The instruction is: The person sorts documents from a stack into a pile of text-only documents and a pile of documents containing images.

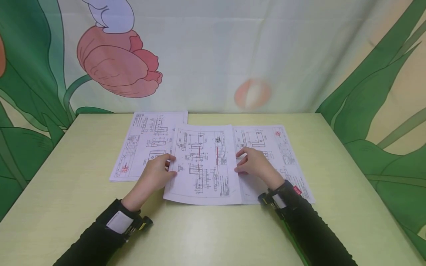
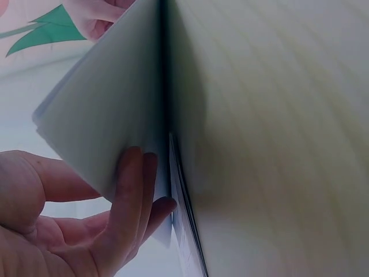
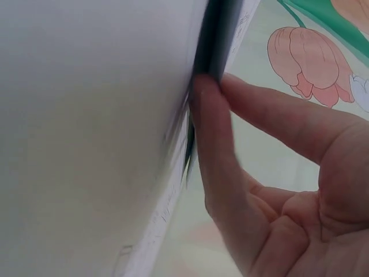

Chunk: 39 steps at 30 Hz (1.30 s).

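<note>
A printed technical drawing, with a red line down its middle, is held up off the table between both hands. My left hand pinches its left edge, thumb on the near face and fingers behind, as the left wrist view shows with the same hand. On the opposite edge my right hand pinches it between thumb and fingers; in the right wrist view this hand grips the sheet edge. The held paper overlaps the drawings lying on either side.
A stack of drawings with a red stamp lies at the back left of the pale table. More drawings, also stamped red, lie on the right, partly under the right hand. Behind the table hangs a printed curtain.
</note>
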Each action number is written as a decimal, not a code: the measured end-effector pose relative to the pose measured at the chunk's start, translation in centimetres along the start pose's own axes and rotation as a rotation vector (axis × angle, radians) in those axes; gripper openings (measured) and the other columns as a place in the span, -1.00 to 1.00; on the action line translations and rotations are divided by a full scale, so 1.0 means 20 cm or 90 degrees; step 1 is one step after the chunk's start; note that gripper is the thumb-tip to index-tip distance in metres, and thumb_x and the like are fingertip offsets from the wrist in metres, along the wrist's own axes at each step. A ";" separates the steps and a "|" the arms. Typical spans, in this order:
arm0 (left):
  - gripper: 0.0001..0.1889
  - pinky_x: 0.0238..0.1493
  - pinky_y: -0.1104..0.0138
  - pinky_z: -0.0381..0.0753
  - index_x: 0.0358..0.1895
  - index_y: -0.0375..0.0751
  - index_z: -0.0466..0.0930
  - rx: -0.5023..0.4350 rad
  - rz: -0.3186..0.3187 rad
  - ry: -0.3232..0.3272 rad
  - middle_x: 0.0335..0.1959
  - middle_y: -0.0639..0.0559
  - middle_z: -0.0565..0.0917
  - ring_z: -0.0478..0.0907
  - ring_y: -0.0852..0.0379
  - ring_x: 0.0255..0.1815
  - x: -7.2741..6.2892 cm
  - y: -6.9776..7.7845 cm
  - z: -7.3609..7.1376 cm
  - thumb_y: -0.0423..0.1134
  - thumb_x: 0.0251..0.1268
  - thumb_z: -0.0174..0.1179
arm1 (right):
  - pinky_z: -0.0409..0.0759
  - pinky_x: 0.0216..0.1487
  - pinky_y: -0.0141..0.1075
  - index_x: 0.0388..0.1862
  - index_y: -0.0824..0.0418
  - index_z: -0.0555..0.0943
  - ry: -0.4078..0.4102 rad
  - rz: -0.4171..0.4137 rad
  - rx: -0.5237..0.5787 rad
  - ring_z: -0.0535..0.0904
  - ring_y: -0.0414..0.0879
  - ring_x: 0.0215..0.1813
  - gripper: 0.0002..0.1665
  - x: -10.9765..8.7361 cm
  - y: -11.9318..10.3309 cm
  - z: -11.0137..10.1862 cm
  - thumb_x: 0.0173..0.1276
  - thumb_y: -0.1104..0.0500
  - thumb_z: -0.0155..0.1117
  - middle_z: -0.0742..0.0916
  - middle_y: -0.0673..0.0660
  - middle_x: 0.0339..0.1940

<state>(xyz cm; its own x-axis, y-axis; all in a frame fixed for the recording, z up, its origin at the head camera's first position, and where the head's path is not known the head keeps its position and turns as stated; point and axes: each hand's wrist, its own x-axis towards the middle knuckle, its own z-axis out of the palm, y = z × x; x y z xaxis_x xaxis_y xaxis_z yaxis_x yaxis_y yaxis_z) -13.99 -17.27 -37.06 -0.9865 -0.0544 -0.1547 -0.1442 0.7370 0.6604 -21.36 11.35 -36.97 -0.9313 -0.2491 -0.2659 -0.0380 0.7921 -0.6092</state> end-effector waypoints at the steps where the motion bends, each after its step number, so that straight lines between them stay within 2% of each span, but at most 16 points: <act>1: -0.52 -0.20 0.21 0.61 0.17 -0.36 0.43 0.001 0.001 -0.001 -0.03 -0.29 0.59 0.59 -0.09 -0.12 0.00 0.00 0.00 -0.41 0.13 0.24 | 0.56 -0.31 -0.33 0.06 0.19 0.50 0.003 -0.004 -0.004 0.64 -0.12 -0.35 -0.48 0.00 0.00 0.00 0.09 0.23 0.44 0.72 0.10 -0.32; 5: -0.53 -0.19 0.20 0.61 0.17 -0.38 0.44 0.009 0.005 -0.001 0.00 -0.31 0.58 0.59 -0.10 -0.10 -0.01 -0.01 0.00 -0.40 0.14 0.24 | 0.56 -0.35 -0.34 0.02 0.19 0.52 0.007 -0.011 -0.008 0.62 -0.10 -0.34 -0.51 -0.01 -0.01 0.00 0.09 0.26 0.43 0.72 0.09 -0.32; 8: -0.53 -0.20 0.19 0.61 0.14 -0.40 0.46 0.019 0.012 -0.002 -0.01 -0.31 0.59 0.60 -0.10 -0.11 -0.01 -0.01 -0.01 -0.39 0.12 0.25 | 0.59 -0.30 -0.30 0.02 0.21 0.53 0.016 -0.032 -0.021 0.63 -0.06 -0.26 -0.54 -0.02 -0.03 0.00 0.11 0.28 0.40 0.71 0.12 -0.24; 10: -0.54 -0.22 0.20 0.59 0.11 -0.41 0.48 0.041 0.019 -0.003 -0.05 -0.30 0.59 0.58 -0.10 -0.13 -0.02 -0.01 -0.01 -0.37 0.09 0.28 | 0.60 -0.13 -0.22 0.07 0.23 0.53 0.017 -0.082 -0.070 0.63 0.01 -0.11 -0.52 -0.03 -0.04 0.01 0.13 0.26 0.38 0.70 0.16 -0.10; 12: -0.54 -0.22 0.20 0.55 0.07 -0.44 0.51 0.075 0.029 -0.006 -0.09 -0.29 0.59 0.54 -0.09 -0.15 -0.03 -0.01 -0.01 -0.34 0.06 0.31 | 0.51 0.13 -0.11 0.18 0.23 0.49 0.003 -0.154 -0.146 0.54 0.09 0.14 -0.44 -0.05 -0.07 0.03 0.18 0.20 0.37 0.62 0.22 0.13; 14: -0.53 -0.23 0.20 0.50 0.05 -0.43 0.55 0.118 0.031 -0.009 -0.11 -0.29 0.56 0.49 -0.08 -0.17 -0.03 -0.01 -0.01 -0.29 0.03 0.35 | 0.30 0.34 -0.01 0.33 0.18 0.39 -0.026 -0.223 -0.228 0.32 0.15 0.39 -0.30 -0.08 -0.09 0.05 0.21 0.11 0.35 0.45 0.24 0.35; 16: -0.52 -0.27 0.20 0.46 0.03 -0.40 0.57 0.156 0.029 -0.016 -0.11 -0.29 0.52 0.45 -0.07 -0.20 -0.04 0.00 -0.01 -0.24 0.00 0.37 | 0.15 0.41 0.04 0.45 0.08 0.24 -0.073 -0.270 -0.291 0.09 0.19 0.50 -0.18 -0.11 -0.11 0.07 0.25 0.02 0.32 0.26 0.22 0.48; 18: -0.53 -0.34 0.21 0.45 0.01 -0.34 0.60 0.178 0.021 -0.022 -0.08 -0.29 0.49 0.45 -0.06 -0.22 -0.05 0.00 -0.01 -0.20 -0.01 0.39 | 0.11 0.42 0.06 0.50 -0.04 0.14 -0.121 -0.278 -0.329 -0.04 0.20 0.54 -0.12 -0.14 -0.12 0.10 0.26 -0.05 0.29 0.13 0.18 0.54; 21: -0.53 -0.42 0.23 0.42 0.00 -0.30 0.61 0.198 0.018 -0.034 -0.08 -0.28 0.47 0.46 -0.06 -0.27 -0.05 0.00 -0.03 -0.15 -0.01 0.39 | 0.15 0.40 0.06 0.50 -0.11 0.11 -0.160 -0.272 -0.369 -0.07 0.19 0.54 -0.13 -0.17 -0.13 0.13 0.28 -0.09 0.25 0.08 0.13 0.55; 23: -0.49 -0.42 0.22 0.44 0.05 -0.31 0.57 0.203 0.017 -0.023 -0.07 -0.30 0.48 0.47 -0.09 -0.26 -0.04 -0.02 -0.06 -0.14 0.01 0.38 | 0.18 0.39 0.07 0.49 -0.12 0.13 -0.165 -0.271 -0.383 -0.04 0.18 0.54 -0.15 -0.18 -0.13 0.15 0.29 -0.10 0.25 0.08 0.12 0.55; 25: -0.43 -0.37 0.15 0.48 0.12 -0.37 0.49 0.211 0.013 0.008 -0.06 -0.36 0.47 0.48 -0.16 -0.21 -0.02 -0.05 -0.13 -0.14 0.05 0.35 | 0.18 0.39 0.06 0.49 -0.11 0.15 -0.163 -0.271 -0.387 -0.04 0.18 0.54 -0.16 -0.18 -0.13 0.15 0.28 -0.09 0.26 0.08 0.11 0.55; 28: -0.36 -0.29 0.05 0.48 0.17 -0.51 0.37 0.219 -0.026 0.081 -0.07 -0.45 0.43 0.43 -0.27 -0.16 0.05 -0.14 -0.26 -0.17 0.09 0.32 | 0.17 0.39 0.07 0.49 -0.10 0.15 -0.164 -0.273 -0.382 -0.04 0.19 0.53 -0.15 -0.17 -0.13 0.15 0.27 -0.08 0.27 0.08 0.11 0.55; 31: -0.38 -0.34 0.10 0.43 0.05 -0.61 0.38 0.216 -0.080 0.124 -0.18 -0.44 0.41 0.38 -0.26 -0.21 0.13 -0.24 -0.38 -0.14 0.08 0.35 | 0.16 0.40 0.07 0.49 -0.09 0.15 -0.166 -0.275 -0.380 -0.04 0.20 0.53 -0.14 -0.17 -0.13 0.14 0.27 -0.08 0.27 0.07 0.12 0.55; 33: -0.39 -0.36 0.16 0.37 -0.05 -0.62 0.43 0.208 -0.120 0.125 -0.25 -0.40 0.39 0.33 -0.23 -0.24 0.17 -0.31 -0.42 -0.09 0.07 0.36 | 0.15 0.40 0.07 0.49 -0.08 0.15 -0.168 -0.277 -0.378 -0.04 0.21 0.53 -0.15 -0.17 -0.12 0.14 0.27 -0.08 0.27 0.07 0.13 0.55; 35: -0.39 -0.38 0.19 0.36 -0.08 -0.61 0.47 0.192 -0.154 0.107 -0.26 -0.38 0.38 0.34 -0.23 -0.24 0.21 -0.36 -0.44 -0.05 0.06 0.36 | 0.14 0.40 0.09 0.49 -0.06 0.16 -0.171 -0.280 -0.373 -0.04 0.23 0.53 -0.15 -0.17 -0.11 0.13 0.27 -0.08 0.28 0.07 0.14 0.55; 39: -0.39 -0.37 0.20 0.39 -0.06 -0.62 0.48 0.168 -0.200 0.077 -0.22 -0.41 0.37 0.37 -0.24 -0.23 0.24 -0.42 -0.44 -0.05 0.07 0.35 | 0.14 0.39 0.11 0.49 -0.05 0.16 -0.179 -0.284 -0.366 -0.05 0.24 0.53 -0.14 -0.17 -0.11 0.13 0.27 -0.06 0.28 0.06 0.15 0.55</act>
<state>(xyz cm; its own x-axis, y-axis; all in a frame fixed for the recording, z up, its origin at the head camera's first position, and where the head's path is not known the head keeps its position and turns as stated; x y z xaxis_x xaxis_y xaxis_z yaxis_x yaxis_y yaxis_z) -18.24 -29.68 -36.86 -0.9022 -0.3703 -0.2209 -0.4294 0.8181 0.3824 -17.11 9.03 -36.70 -0.6601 -0.6830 -0.3126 -0.6406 0.7292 -0.2406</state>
